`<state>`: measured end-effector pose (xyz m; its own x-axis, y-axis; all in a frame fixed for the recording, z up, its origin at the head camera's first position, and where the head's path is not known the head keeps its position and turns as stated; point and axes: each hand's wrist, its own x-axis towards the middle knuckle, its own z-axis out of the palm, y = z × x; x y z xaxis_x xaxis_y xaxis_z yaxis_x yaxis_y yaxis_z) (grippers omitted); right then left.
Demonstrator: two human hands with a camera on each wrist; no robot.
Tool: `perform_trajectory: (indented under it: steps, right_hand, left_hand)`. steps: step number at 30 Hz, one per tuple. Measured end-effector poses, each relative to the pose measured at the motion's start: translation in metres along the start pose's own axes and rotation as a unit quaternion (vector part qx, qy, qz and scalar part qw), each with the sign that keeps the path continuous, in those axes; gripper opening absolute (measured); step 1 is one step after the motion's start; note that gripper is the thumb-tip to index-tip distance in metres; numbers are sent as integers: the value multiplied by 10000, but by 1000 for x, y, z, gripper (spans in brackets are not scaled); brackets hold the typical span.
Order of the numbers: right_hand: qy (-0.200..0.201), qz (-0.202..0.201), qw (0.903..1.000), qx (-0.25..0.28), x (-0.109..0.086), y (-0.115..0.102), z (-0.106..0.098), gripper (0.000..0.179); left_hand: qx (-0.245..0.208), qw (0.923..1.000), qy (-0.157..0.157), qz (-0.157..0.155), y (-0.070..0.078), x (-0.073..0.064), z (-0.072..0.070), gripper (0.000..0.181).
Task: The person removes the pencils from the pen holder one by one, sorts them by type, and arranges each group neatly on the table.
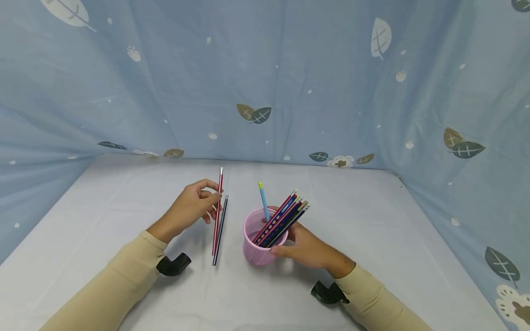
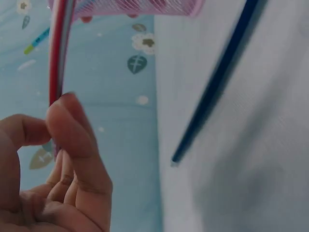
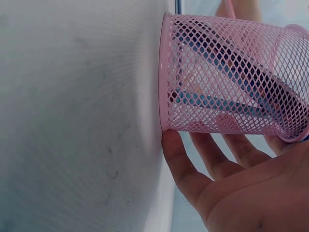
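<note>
Between thumb and fingertips my left hand (image 1: 191,208) pinches a red-and-white striped pencil (image 1: 216,234), its silver end pointing away. Just right of it on the table lies a dark blue pencil (image 1: 221,232), also seen apart from the hand in the left wrist view. My right hand (image 1: 309,247) grips a pink mesh pencil cup (image 1: 257,253), thumb at the near rim and fingers along its far side. Several red, blue and dark pencils (image 1: 282,221) lean right inside the cup. A light blue pencil (image 1: 263,198) with a yellow tip stands at its back.
A white cloth covers the table (image 1: 356,207). Behind and at both sides hangs a blue curtain (image 1: 323,101) with leaf and flower prints. Each wrist carries a black camera mount, the left one (image 1: 174,265) and the right one (image 1: 327,293) close above the table.
</note>
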<state>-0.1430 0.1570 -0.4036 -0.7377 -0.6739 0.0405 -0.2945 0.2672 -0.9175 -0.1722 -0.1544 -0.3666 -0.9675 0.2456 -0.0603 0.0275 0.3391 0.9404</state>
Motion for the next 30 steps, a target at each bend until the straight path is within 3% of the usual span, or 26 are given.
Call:
perform_trajectory:
  steps: [8,18,30]
  right_hand:
    - [-59,0,10000,25,-1,-3,-1,85]
    - [-79,29,10000,7,0,-3,0,85]
    - [-32,23,10000,34,0,-1,0,85]
  left_hand:
    - [222,9988,-295,-327,-10,2,-4,40]
    - [296,9964,-425,-674,-21,6,-2,36]
    - [689,9907,-616,-1000,-32,11,-1,39]
